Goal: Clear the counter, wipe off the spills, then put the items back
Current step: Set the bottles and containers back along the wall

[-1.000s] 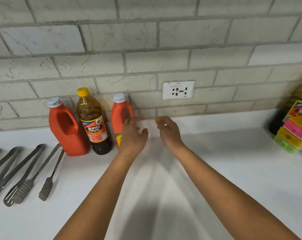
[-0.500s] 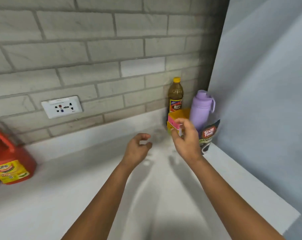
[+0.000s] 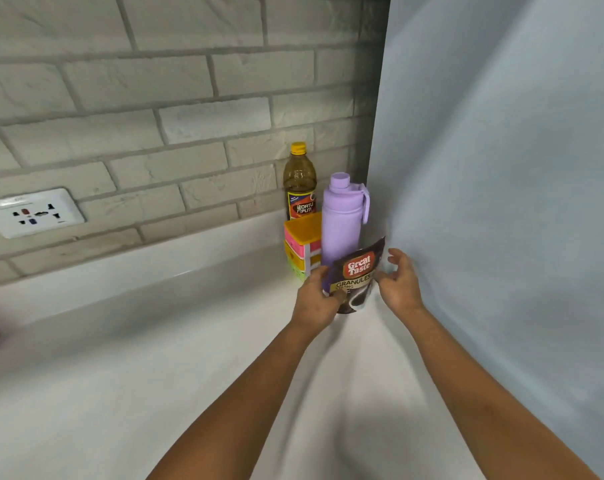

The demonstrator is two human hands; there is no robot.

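On the desk (image 3: 155,393), in the corner by the flask (image 3: 340,220), I have the pouch (image 3: 357,275) upright. My left grip (image 3: 316,299) pinches its lower left edge; my right grip (image 3: 399,282) hovers apart beside it. It looks light, soft and slippery, so I'd hold both side seams.

Pouch (image 3: 357,271) before flask (image 3: 340,220); bottle (image 3: 300,181) behind.
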